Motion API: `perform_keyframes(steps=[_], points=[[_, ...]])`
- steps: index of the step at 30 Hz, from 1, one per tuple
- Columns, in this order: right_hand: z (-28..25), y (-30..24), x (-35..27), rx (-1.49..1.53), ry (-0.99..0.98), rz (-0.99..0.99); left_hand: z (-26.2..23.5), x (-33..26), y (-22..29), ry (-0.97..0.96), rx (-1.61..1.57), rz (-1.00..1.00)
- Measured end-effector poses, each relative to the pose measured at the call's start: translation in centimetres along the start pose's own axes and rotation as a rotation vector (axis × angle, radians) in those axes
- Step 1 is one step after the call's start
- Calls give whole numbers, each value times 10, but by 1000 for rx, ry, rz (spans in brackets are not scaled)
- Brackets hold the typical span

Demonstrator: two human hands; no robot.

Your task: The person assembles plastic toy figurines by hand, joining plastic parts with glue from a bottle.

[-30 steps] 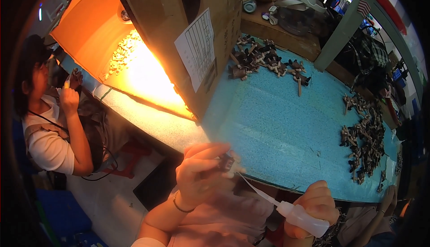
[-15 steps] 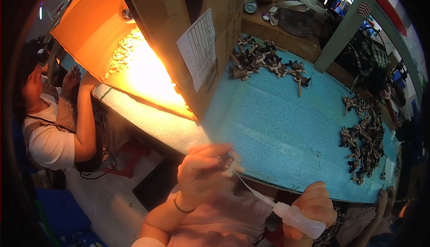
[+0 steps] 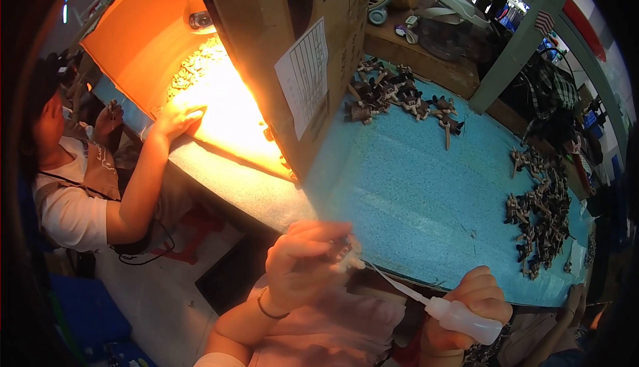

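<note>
The person's left hand [image 3: 296, 257] is partly closed, its bent fingers pinching a small figurine [image 3: 346, 255] in front of the near edge of the blue worktop [image 3: 426, 194]; the exact placement of the thumb cannot be told. The right hand [image 3: 478, 294] is curled into a fist around a translucent white squeeze bottle [image 3: 468, 320], which lies tilted, its long thin nozzle [image 3: 401, 286] directed up and leftward. The nozzle's tip stands just beside the figurine's pale end, apparently apart from it. Similar figurines lie on the worktop in a far heap [image 3: 403, 94] and a right-hand heap [image 3: 542, 214]. At left, beyond a cardboard panel [image 3: 293, 54], a co-worker's hand [image 3: 176, 114] reaches into a brightly lit space.

Handling, as judged: the figurine is probably light and stiff, its slender projecting parts the most liable to bend or snap, so that a fingertip pinch on the dark torso suits it best. The bottle is likely light, soft-walled and somewhat slippery; it is best held around the body, under light pressure, since the nozzle looks flexible.
</note>
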State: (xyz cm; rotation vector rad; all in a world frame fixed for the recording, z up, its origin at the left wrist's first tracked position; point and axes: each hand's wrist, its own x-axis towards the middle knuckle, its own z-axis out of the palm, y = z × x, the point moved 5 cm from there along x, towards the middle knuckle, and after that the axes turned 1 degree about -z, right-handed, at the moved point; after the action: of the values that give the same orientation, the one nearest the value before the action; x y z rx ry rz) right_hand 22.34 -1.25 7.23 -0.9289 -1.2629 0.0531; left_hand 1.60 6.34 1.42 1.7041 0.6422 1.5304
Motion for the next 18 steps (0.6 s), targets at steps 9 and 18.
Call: perform_keyframes(steps=[9, 18], points=[[7, -11, 10, -113, -158, -46, 0, 4, 4, -13, 62, 77], [8, -11, 9, -100, -121, -116, 1, 5, 7, 28, 52, 100]])
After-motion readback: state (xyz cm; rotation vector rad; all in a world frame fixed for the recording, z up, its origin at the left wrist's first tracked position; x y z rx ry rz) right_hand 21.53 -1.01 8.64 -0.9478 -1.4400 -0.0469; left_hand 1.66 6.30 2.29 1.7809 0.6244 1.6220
